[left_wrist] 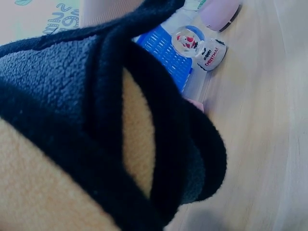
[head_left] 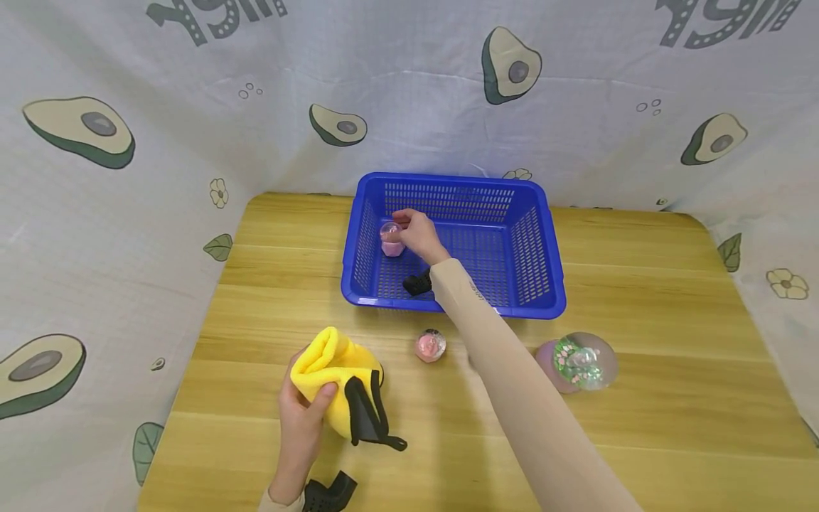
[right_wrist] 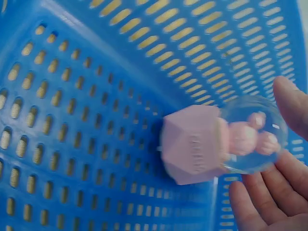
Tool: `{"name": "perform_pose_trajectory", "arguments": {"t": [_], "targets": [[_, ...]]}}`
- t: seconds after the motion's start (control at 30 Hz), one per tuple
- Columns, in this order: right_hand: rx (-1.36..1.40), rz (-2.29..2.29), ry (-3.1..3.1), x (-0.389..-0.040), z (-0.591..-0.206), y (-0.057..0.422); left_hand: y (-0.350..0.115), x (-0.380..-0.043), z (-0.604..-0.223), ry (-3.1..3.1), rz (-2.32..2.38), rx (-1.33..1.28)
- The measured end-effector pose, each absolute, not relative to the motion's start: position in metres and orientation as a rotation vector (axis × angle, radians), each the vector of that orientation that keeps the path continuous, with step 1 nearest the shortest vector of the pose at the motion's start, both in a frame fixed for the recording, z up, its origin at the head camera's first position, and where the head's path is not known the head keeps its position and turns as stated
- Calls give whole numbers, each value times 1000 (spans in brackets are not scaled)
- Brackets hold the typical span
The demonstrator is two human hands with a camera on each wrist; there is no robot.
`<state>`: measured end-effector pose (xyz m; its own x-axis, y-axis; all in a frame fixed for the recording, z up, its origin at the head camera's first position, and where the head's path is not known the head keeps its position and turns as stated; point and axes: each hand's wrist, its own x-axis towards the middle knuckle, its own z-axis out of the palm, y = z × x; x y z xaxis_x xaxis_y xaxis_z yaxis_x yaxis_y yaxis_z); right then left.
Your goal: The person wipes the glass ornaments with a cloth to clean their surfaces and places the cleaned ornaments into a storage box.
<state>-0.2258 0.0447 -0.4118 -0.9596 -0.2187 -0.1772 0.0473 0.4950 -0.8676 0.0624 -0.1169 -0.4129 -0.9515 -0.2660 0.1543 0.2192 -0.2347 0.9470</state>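
Yellow cloth (head_left: 339,359) is clamped in your left hand (head_left: 303,419), but your right hand (head_left: 419,235) has fingers apart around the pink globe (right_wrist: 192,144) inside the blue basket (head_left: 537,249), so a sideways brush could topple it.

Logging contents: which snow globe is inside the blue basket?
The faceted pink snow globe, at the left end of the blue basket. The other pink one, the purple-based one and the Merry Christmas one sit outside it.
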Motion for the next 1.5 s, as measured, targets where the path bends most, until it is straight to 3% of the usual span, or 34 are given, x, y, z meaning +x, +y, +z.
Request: {"name": "perform_pose_trajectory", "arguments": {"t": [0.5,1.03,1.5], "targets": [[-209,-2007,2150,-215,-367,77,-114,59,-413,-1718,-2274,86],[-370,-2354,1938,-123,-338,108,-111,52,-414,-1632,-2410,119],[-429,-2531,1824,-52,-364,126,-108,49,-414,-1636,-2418,95]]}}
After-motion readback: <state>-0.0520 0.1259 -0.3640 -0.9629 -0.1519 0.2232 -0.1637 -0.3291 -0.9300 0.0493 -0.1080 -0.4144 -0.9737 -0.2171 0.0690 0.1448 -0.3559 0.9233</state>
